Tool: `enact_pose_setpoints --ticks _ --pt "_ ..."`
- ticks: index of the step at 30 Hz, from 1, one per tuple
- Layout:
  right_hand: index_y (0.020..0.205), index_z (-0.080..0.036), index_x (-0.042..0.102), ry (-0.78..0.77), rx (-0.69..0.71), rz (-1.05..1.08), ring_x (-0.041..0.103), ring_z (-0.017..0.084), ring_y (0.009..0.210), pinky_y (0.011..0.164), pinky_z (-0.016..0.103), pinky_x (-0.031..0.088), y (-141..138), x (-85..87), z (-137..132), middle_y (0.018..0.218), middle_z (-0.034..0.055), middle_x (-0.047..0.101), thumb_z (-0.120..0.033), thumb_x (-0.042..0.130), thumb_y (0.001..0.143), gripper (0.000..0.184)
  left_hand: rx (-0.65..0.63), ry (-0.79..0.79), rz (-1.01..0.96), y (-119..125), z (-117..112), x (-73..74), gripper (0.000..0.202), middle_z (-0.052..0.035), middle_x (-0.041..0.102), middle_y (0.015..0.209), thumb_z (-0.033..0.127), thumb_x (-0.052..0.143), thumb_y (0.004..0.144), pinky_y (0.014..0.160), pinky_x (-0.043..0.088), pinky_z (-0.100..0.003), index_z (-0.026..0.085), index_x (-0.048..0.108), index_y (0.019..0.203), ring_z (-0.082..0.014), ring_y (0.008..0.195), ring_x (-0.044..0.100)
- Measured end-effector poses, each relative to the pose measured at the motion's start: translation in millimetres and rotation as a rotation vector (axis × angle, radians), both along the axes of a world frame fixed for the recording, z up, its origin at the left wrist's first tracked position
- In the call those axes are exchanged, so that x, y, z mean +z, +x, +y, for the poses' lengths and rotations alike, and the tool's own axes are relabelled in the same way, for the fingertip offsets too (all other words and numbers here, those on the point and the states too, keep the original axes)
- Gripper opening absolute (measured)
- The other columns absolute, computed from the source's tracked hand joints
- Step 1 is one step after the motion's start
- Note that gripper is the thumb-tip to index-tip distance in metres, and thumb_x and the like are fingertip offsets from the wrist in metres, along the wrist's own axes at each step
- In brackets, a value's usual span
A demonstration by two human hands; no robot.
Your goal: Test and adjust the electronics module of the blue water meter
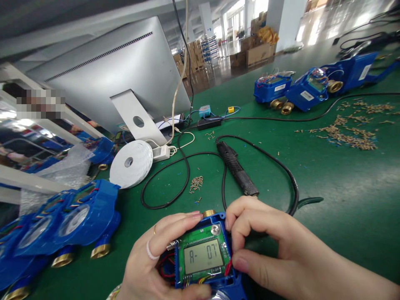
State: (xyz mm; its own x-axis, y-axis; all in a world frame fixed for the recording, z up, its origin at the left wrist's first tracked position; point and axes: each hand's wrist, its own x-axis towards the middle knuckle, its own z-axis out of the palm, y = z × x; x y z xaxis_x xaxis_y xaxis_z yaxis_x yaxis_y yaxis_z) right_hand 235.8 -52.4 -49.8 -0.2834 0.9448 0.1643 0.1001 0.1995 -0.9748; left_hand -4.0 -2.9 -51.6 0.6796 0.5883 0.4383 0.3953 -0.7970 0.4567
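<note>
An open blue water meter (239, 287) sits at the bottom centre, with a green circuit board (204, 239) and a lit display (203, 256) reading "A- 07". My left hand (156, 258) is wrapped round its left side, fingers along the top edge and thumb at the bottom. At the right edge of the board, my right hand (268, 241) has thumb and forefinger pinched at a short red wire (228, 267). Its other fingers curl against the housing. Red wires (167, 266) also show under my left palm. A brass fitting (208, 213) pokes out at the top.
A black electric screwdriver (237, 168) lies beyond my right hand, its cord looped across the green table. Small screws (196, 183) lie ahead, with a bigger pile (353, 133) at right. Blue meters (78, 221) stand left, others (308, 89) far right. A monitor (125, 62) and white roll (131, 164) stand behind.
</note>
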Motion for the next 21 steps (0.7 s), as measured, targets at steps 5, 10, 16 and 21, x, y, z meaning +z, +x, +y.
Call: enact_pose_setpoints --ticks 5,10,16,21 --pt "0.089 -0.024 0.056 -0.197 -0.036 -0.010 0.038 0.022 0.129 0.103 0.034 0.036 1 -10.8 -1 0.140 -0.0008 0.040 -0.025 0.073 0.075 0.023 -0.002 0.005 -0.012 0 -2 0.3 0.070 -0.0049 0.064 0.117 0.048 0.077 0.067 0.093 0.049 -0.018 0.018 0.051 0.125 -0.0160 0.105 0.062" --pt "0.095 -0.024 0.048 -0.343 0.159 0.297 0.046 0.022 0.123 0.100 0.035 0.041 -2 -17.9 0 0.141 0.0021 0.040 -0.021 0.067 0.081 0.024 0.001 -0.003 -0.010 2 -1 0.3 0.066 -0.0053 0.064 0.116 0.046 0.075 0.070 0.093 0.050 -0.019 0.018 0.051 0.124 -0.0159 0.105 0.062" --pt "0.089 -0.020 0.045 -0.325 0.167 0.423 0.051 0.020 0.115 0.096 0.033 0.043 -6 -18.7 1 0.133 0.0044 0.047 -0.011 0.064 0.081 0.023 -0.084 0.049 0.032 4 6 12.3 0.047 -0.0072 0.066 0.112 0.039 0.068 0.079 0.091 0.052 -0.018 0.016 0.052 0.117 -0.0144 0.106 0.063" --pt "0.089 -0.020 0.044 -0.326 0.194 0.426 0.049 0.019 0.117 0.100 0.033 0.041 -7 -18.4 2 0.130 0.0026 0.049 -0.012 0.063 0.083 0.022 -0.281 0.142 0.207 4 14 34.6 0.036 -0.0078 0.055 0.129 0.020 0.067 0.081 0.094 0.053 -0.026 0.022 0.054 0.115 -0.0172 0.113 0.058"
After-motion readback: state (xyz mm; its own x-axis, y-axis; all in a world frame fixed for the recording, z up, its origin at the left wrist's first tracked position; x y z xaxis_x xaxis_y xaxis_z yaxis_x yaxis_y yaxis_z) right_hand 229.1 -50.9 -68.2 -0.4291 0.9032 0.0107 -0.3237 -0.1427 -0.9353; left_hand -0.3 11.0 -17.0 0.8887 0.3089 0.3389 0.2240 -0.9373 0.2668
